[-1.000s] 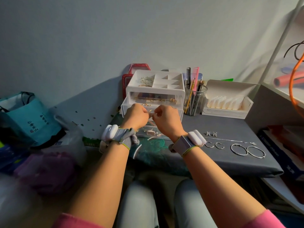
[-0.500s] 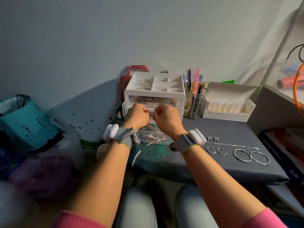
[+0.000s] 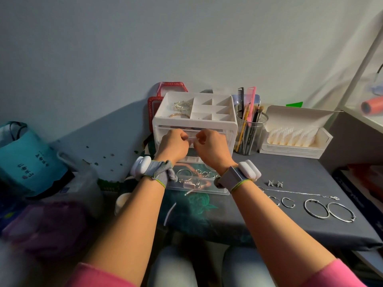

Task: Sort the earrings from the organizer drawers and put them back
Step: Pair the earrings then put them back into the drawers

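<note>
Both hands sit at the front of the white plastic jewellery organizer on the grey table. The left hand and right hand each have a curled grip that seems clamped on the handle of the organizer's upper clear drawer. The fingertips are hidden. Below it, the lower clear drawer is pulled out and holds silver pieces. Right of the organizer and nearer the person, large silver hoop earrings, small silver hoops and silver studs lie on the table.
</note>
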